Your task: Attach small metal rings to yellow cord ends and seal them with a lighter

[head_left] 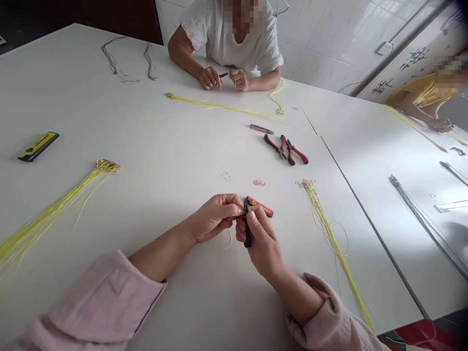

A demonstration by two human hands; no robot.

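My left hand (214,217) pinches a yellow cord (230,238) between thumb and fingers; a thin loop of it hangs below the palm. Close beside it, my right hand (263,239) is closed around a small black tool (247,238), held upright with its top near my left fingertips. The tool's exact kind is hidden by my fingers. Just behind the right hand lies a red labelled packet (263,208). To the right is a bundle of yellow cords (331,234) with small metal hooks at one end. Another yellow cord bundle (62,204) spreads out at left.
Two red-and-black pliers (292,151) and a red pen-like tool (260,128) lie ahead. A yellow-and-black case (38,146) rests at left. Across the table, a person in white (234,53) handles cord; another in yellow (420,100) sits right. Grey cords (420,214) lie right.
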